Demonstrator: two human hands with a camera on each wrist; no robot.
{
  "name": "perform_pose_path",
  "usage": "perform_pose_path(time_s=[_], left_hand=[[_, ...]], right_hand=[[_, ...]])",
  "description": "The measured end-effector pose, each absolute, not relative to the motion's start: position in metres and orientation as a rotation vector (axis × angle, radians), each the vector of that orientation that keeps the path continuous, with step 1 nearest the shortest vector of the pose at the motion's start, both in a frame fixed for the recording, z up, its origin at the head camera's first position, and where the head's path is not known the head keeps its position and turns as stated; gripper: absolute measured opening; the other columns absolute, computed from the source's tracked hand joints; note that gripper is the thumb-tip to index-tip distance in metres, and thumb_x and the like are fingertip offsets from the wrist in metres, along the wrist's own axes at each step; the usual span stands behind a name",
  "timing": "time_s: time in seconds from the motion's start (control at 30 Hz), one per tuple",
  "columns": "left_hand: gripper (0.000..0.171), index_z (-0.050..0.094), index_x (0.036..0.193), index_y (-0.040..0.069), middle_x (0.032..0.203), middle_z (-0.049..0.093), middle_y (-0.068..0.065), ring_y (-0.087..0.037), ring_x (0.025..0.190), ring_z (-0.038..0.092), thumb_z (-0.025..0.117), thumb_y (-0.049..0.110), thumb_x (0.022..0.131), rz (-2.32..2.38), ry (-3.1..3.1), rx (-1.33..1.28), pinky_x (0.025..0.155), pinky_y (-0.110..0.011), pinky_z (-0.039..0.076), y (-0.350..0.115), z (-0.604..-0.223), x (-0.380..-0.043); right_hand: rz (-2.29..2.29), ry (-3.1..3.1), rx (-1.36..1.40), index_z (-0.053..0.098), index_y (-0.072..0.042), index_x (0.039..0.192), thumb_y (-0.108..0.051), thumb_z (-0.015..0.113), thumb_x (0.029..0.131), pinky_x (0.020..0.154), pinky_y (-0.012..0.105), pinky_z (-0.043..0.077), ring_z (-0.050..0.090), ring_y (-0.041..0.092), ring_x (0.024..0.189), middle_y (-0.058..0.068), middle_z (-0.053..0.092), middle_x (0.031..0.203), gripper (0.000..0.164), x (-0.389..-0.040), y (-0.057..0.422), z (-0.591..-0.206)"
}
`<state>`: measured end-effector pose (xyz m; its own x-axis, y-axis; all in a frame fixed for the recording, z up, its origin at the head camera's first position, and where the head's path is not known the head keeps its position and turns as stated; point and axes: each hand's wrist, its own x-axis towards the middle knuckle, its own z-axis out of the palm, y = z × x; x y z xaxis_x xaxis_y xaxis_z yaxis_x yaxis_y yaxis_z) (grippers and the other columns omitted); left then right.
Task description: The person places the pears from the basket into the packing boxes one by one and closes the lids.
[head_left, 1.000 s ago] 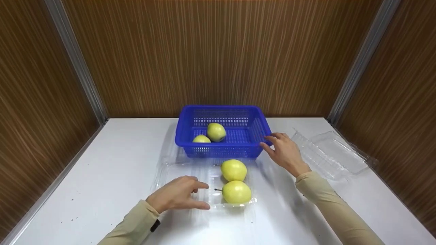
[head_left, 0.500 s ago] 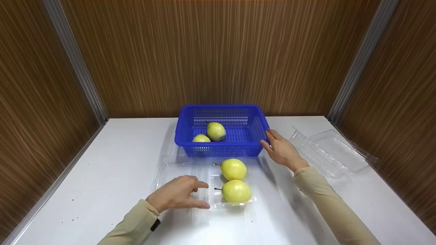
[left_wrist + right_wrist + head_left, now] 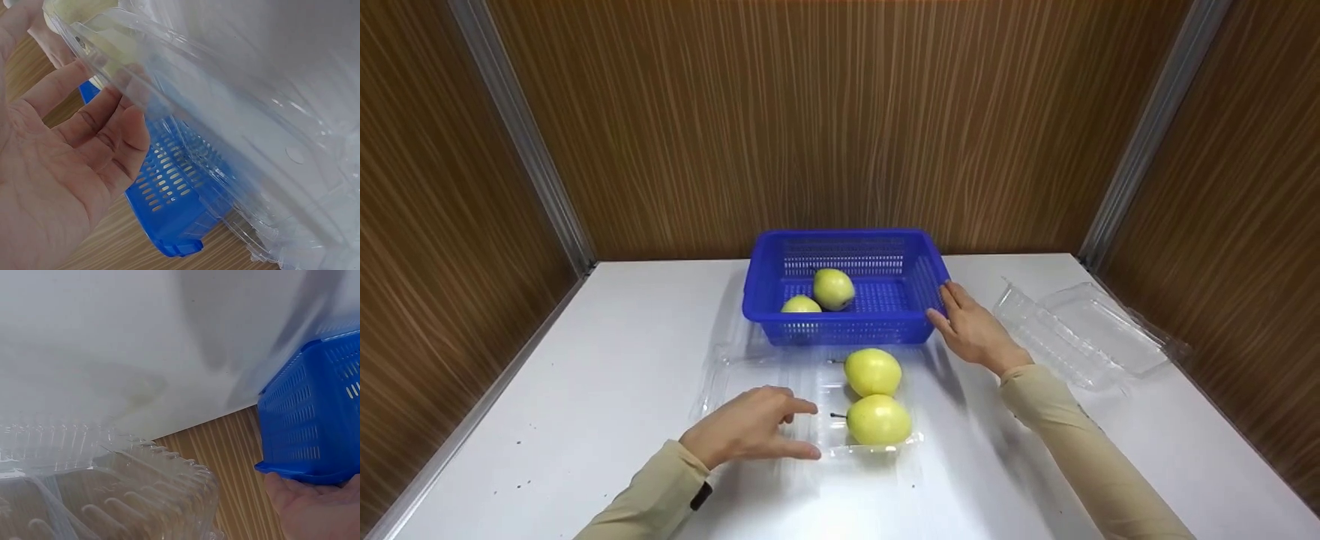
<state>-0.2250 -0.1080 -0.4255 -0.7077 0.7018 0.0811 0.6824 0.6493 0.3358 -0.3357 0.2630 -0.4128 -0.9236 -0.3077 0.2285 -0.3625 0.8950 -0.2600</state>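
The blue rectangular slatted plastic basket (image 3: 877,318) stands upright on a white table (image 3: 607,360), far and central. The right hand's fingers look too loosely laid to anchor it, so a bump or firm push there could slide or twist it.

A clear, thin plastic container (image 3: 757,365) lies just on the near side of the basket. It looks light and flimsy, so a snag on its edge could drag it along and set its load rolling. A second clear plastic container (image 3: 1110,337) lies to the right, beyond the right hand, where an outward swing of that arm could knock it.

The right hand (image 3: 979,334) rests against the basket's right side near the rim, fingers extended, thumb apart, pinching nothing. The left hand (image 3: 746,427) is above the container's left part, thumb and fingers spread with a gap between, gripping nothing; whether it touches the plastic I cannot tell.

Two round yellow-green fruits with smooth skin, one far (image 3: 873,372) and one near (image 3: 879,420), sit together in the container's right part; being round, they could roll if it tips. Two similar fruits, one farther right (image 3: 833,289) and one nearer left (image 3: 802,304), lie in the basket's left half; a jolt could knock them together and bruise them.

Smallest is the near fruit's dark stem (image 3: 838,415), pointing left, which might catch on a finger.
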Motion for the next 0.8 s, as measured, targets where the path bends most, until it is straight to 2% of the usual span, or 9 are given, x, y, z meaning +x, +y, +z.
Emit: perform_pose_path(time_s=[0.2, 0.57, 0.8], left_hand=[[0.071, 0.066, 0.127, 0.014, 0.095, 0.069, -0.005, -0.018, 0.083, 0.062, 0.064, 0.068, 0.081, 0.550, 2.795, 1.165, 0.074, -0.030, 0.051, -0.108, -0.426, -0.224], [0.068, 0.066, 0.127, 0.014, 0.096, 0.070, -0.006, -0.018, 0.084, 0.063, 0.064, 0.066, 0.082, 0.557, 2.806, 1.202, 0.074, -0.030, 0.051, -0.108, -0.427, -0.223], [0.069, 0.066, 0.127, 0.015, 0.095, 0.070, -0.006, -0.018, 0.083, 0.063, 0.064, 0.066, 0.081, 0.559, 2.802, 1.211, 0.074, -0.030, 0.051, -0.108, -0.426, -0.224]], right_hand=[[0.444, -2.792, 0.479, 0.027, 0.009, 0.149, -0.044, 0.033, 0.105, 0.118, 0.051, 0.024, 0.027, 0.042, 0.145, 0.028, 0.025, 0.157, 0.069, -0.338, 0.262, -0.422], [0.480, -2.762, 0.417, 0.027, 0.004, 0.151, -0.046, 0.032, 0.105, 0.119, 0.047, 0.024, 0.025, 0.037, 0.147, 0.022, 0.025, 0.159, 0.068, -0.338, 0.260, -0.431], [0.590, -2.790, 0.399, 0.027, 0.002, 0.152, -0.049, 0.034, 0.104, 0.120, 0.049, 0.021, 0.020, 0.036, 0.149, 0.021, 0.021, 0.161, 0.071, -0.337, 0.261, -0.428]])
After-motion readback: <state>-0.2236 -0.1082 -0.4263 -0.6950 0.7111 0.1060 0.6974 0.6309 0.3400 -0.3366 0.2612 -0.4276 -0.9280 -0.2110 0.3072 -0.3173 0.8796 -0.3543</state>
